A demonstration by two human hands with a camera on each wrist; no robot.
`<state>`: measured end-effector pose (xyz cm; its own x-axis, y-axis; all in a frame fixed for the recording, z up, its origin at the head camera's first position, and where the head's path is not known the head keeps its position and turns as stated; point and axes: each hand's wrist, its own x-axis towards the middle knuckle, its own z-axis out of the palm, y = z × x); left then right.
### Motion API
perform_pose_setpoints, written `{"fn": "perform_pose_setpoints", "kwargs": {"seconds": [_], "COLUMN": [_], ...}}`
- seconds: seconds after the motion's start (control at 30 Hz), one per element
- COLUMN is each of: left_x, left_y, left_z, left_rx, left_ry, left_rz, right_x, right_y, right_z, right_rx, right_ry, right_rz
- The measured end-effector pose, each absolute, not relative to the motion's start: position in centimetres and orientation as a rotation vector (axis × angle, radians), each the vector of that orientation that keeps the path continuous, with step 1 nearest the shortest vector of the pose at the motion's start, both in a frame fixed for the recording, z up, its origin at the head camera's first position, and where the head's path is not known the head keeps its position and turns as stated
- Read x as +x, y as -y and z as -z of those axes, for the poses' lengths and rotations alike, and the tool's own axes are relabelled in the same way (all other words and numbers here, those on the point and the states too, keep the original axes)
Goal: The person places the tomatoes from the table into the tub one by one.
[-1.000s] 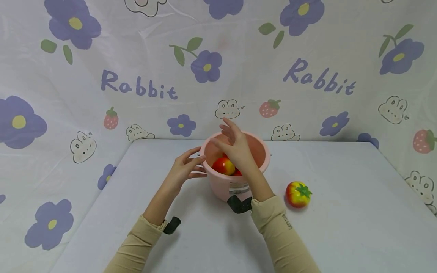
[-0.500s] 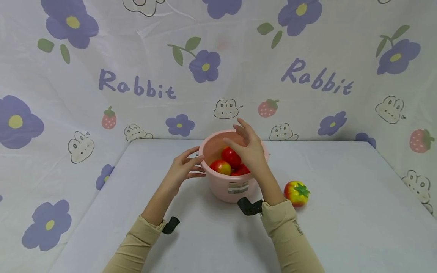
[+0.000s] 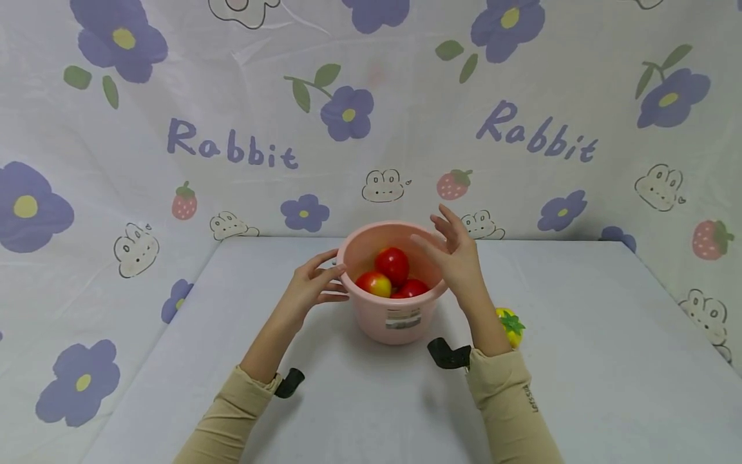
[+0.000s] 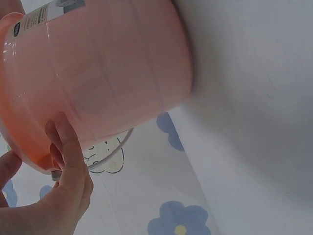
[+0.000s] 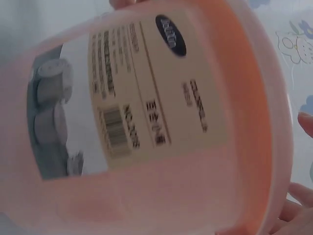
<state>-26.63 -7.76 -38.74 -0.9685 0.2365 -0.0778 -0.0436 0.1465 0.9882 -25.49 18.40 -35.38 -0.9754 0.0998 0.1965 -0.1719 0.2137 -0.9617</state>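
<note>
A pink bucket (image 3: 371, 319) with a paper label (image 3: 404, 318) stands in the middle of the table. Inside lie a red toy fruit (image 3: 391, 265), a red-and-yellow one (image 3: 373, 283) and more red ones below. My left hand (image 3: 313, 287) holds the bucket's left side, thumb at the rim (image 4: 30, 159) and fingers against the outer wall. My right hand (image 3: 462, 261) is beside the right rim, fingers spread and holding nothing. Behind the right wrist shows part of a yellow toy fruit with green leaves (image 3: 511, 327). The right wrist view is filled mostly by the bucket's label (image 5: 146, 88).
The white table (image 3: 608, 361) reaches back to a cloth (image 3: 429, 135) printed with flowers, rabbits and strawberries. A thin bucket handle (image 4: 112, 156) hangs at the side. Black wrist mounts (image 3: 446, 353) stick out from both sleeves.
My right hand has moved from over the bucket's opening rightward to its right rim, uncovering the fruits inside. Its forearm now partly covers the loose fruit. My left hand stays on the bucket.
</note>
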Motion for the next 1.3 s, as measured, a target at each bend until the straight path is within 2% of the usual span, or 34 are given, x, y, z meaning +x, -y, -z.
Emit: {"fn": "perform_pose_setpoints", "kwargs": {"seconds": [0.4, 1.3], "left_x": [-26.7, -26.8], "left_y": [7.8, 7.8], "left_z": [38.8, 39.0], "left_rx": [0.158, 0.208], "left_ry": [-2.208, -2.209], "left_rz": [-1.914, -1.924], "right_x": [-24.4, -22.0], "right_y": [-21.5, -28.1], "right_z": [36.8, 43.8], "right_rx": [-0.091, -0.471], "right_ry": [2.316, 2.407], "right_rz": [-1.688, -1.688]}}
